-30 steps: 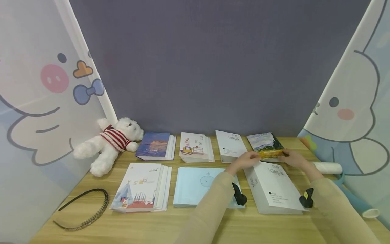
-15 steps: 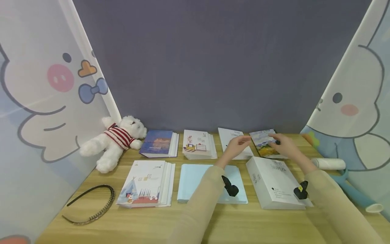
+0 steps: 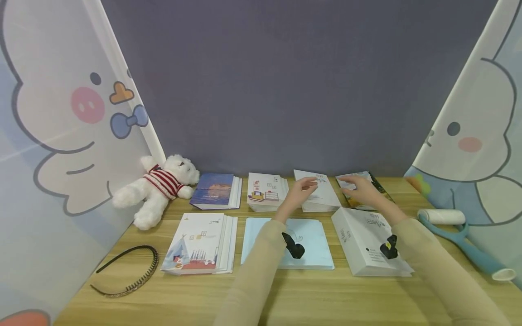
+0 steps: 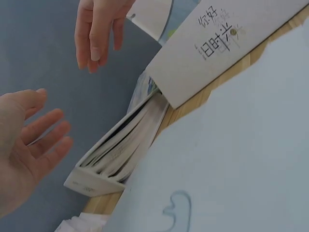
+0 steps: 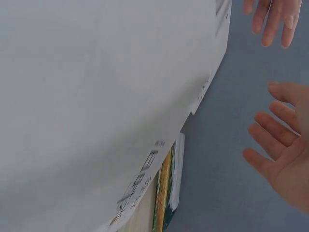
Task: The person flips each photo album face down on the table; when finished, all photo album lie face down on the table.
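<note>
My left hand (image 3: 299, 194) hovers over the white album (image 3: 320, 199) in the back row, fingers loosely bent and holding nothing. Just right of it, my right hand (image 3: 360, 189) hangs in front of the album with a painted landscape cover (image 3: 350, 175), hiding part of that cover. In the left wrist view, a gap separates the left palm (image 4: 29, 150) from the right hand (image 4: 100, 31). The right wrist view shows the right fingers spread (image 5: 270, 137), touching nothing. Below the hands lie a light-blue album (image 3: 316, 249) and a thick white album (image 3: 367, 253).
To the left are a tent-pattern album (image 3: 191, 246), a room-pattern album (image 3: 267, 190) and a blue-purple album (image 3: 216, 190). A white teddy bear (image 3: 163, 185) leans at the left wall, behind a dark headband (image 3: 151, 271). A blue-handled lint roller (image 3: 444, 216) lies right.
Both hands have let go of the painted-cover album, lifted and moved left. The album stays in the back row. The head view has shifted slightly.
</note>
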Available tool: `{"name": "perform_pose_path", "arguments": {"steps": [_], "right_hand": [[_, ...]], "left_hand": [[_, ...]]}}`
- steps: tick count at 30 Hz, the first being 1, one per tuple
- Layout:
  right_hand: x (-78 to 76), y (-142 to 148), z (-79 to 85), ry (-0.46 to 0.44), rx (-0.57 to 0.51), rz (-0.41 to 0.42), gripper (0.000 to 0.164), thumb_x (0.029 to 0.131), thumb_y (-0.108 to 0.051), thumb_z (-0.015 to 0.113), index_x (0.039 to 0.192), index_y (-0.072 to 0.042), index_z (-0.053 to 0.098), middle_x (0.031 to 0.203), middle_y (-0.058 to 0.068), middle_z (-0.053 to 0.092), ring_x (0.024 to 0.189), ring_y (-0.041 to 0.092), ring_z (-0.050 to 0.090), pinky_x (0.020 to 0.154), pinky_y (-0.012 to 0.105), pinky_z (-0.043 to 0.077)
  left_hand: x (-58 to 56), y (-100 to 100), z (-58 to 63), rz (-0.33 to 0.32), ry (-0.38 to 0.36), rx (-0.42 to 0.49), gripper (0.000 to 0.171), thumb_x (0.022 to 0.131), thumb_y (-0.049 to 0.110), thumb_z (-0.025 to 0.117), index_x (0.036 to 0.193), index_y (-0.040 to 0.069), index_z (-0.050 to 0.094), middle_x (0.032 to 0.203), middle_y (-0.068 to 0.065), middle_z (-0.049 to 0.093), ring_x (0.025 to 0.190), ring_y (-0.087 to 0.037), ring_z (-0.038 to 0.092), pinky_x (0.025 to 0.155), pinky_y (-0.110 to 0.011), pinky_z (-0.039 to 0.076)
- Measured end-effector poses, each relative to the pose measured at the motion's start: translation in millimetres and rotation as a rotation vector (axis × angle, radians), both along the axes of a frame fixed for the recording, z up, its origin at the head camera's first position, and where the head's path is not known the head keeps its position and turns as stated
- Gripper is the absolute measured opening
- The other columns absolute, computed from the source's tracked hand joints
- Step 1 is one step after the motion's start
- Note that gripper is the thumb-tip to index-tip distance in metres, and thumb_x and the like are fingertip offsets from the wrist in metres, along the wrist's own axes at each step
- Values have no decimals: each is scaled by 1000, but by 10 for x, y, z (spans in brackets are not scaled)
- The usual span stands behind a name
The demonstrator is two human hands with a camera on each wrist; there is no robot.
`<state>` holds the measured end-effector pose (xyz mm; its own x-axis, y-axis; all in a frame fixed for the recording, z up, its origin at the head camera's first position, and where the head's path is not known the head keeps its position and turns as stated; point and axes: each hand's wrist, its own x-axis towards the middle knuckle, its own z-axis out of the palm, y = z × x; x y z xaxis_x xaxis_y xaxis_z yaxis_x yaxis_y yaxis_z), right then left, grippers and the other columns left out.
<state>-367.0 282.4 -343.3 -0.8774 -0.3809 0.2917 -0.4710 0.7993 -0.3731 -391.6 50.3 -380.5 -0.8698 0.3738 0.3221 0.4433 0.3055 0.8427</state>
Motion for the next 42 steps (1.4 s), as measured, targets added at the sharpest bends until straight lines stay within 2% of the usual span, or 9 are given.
{"name": "perform_pose_path", "arguments": {"steps": [5,12,22,26,31,36,42], "right_hand": [[-37,-121,-8,-24,41,13,45,93,-16,58,130,7,50,131,29,51,119,45,48,97,56,43],[-63,-255,-31,-1,104,31,45,91,-19,62,127,6,54,125,27,56,114,44,52,93,56,45],[-153,-387,-122,32,176,69,37,88,-16,65,120,4,61,119,23,62,108,40,58,90,52,49],[-158,-397,-154,-8,170,98,39,91,-22,62,121,2,60,121,22,60,110,40,56,90,52,48],[-118,-424,-155,-36,175,139,44,92,-33,59,121,1,61,120,24,60,109,42,56,88,50,49],[-118,-487,-164,-134,185,140,48,92,-28,61,128,3,55,126,24,57,113,41,55,93,52,47],[-86,-520,-173,-225,171,133,52,91,-27,62,131,5,51,127,25,55,113,41,54,92,50,48]], "left_hand": [[-15,-135,-44,47,7,-8,37,97,24,53,132,12,54,125,-6,62,116,-21,57,94,-27,49],[-7,-283,-136,124,-32,8,37,95,22,56,130,10,55,128,-9,59,116,-24,56,95,-32,49],[-10,-362,-297,125,-98,-28,47,95,22,56,137,4,45,134,-13,53,120,-30,53,97,-36,48],[-12,-369,-335,113,-139,-70,50,96,26,55,138,2,43,134,-11,54,120,-27,54,94,-33,50],[-19,-351,-360,96,-168,-109,47,96,28,54,135,2,48,131,-11,57,114,-23,59,86,-27,53],[-24,-355,-341,99,-141,-165,44,97,31,51,133,6,52,130,-10,58,116,-24,57,94,-33,50],[-11,-375,-337,79,-143,-182,46,98,32,50,136,6,49,132,-10,56,120,-25,54,98,-37,47]]}}
